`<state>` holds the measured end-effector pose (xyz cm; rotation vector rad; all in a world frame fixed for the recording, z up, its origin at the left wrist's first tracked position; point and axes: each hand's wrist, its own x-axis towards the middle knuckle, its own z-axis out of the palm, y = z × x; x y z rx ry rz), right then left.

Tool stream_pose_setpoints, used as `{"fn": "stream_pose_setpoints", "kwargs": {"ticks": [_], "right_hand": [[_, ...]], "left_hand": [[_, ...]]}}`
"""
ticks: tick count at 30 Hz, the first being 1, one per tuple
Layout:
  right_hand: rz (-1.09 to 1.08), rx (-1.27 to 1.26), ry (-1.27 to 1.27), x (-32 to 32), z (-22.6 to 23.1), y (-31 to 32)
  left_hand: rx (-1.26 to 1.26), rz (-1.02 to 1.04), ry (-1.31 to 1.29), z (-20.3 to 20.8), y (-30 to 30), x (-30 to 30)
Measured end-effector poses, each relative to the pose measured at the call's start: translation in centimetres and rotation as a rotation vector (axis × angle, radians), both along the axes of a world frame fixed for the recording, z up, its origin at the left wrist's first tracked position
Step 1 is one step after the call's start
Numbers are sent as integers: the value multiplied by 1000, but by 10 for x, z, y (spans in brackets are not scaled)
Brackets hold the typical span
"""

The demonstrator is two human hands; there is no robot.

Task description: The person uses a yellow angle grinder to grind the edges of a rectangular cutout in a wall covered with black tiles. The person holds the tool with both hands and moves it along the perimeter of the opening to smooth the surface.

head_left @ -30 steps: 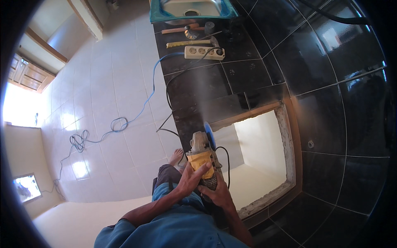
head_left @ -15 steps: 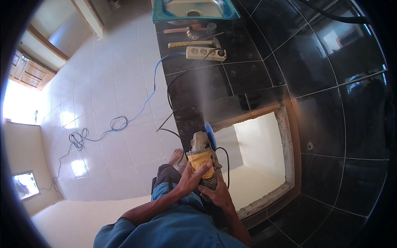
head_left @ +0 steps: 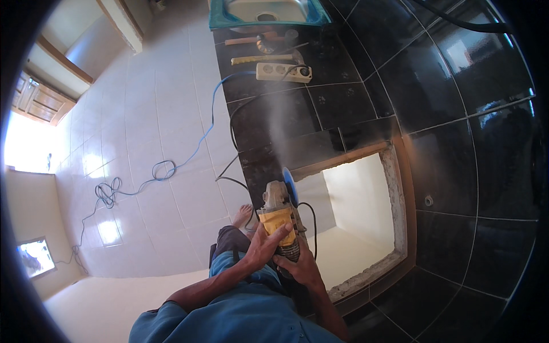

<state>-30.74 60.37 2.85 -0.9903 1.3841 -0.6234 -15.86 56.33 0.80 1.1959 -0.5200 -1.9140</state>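
While our left hand [head_left: 263,247] wraps the yellow body of the grinder [head_left: 277,219], our right hand [head_left: 303,268] grips its dark rear part, a little nearer us; the fingers of both are curled snugly round the tool, barely open beyond its thickness. The grinder therefore sits within our fingers, its metal head pointing away from us. Just ahead of them, the blue disc [head_left: 290,186] stands on edge beside the desk [head_left: 340,107], and pale dust [head_left: 278,123] drifts forward from it. To the right of our fingers we have the rough-rimmed hole [head_left: 402,211], with the dark wall [head_left: 446,166] past it, and a black cord [head_left: 315,226] bends close by. Well ahead of our fingers lie the power strip [head_left: 274,71], a yellow-handled hammer [head_left: 260,59] and, farthest, the sink [head_left: 229,26]. To their left, a blue cable [head_left: 213,108] runs from the strip onto the floor [head_left: 148,114], where it loops; nearer our fingers we see a bare foot [head_left: 242,215].
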Motion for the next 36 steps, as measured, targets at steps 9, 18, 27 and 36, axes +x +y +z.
{"fn": "stream_pose_setpoints", "kwargs": {"ticks": [9, 18, 27, 36], "right_hand": [[103, -4, 46, -2, 5, -5], [140, -58, 77, -8, -14, 0], [144, -194, 137, -5, -11, 9], [-322, -37, -387, -28, 37, 25]], "left_hand": [[13, -1, 26, -5, 2, 0], [13, -30, -1, -2, -1, 3], [20, 7, 58, -6, 9, -1], [-369, -262, -239, 67, -22, -42]]}}
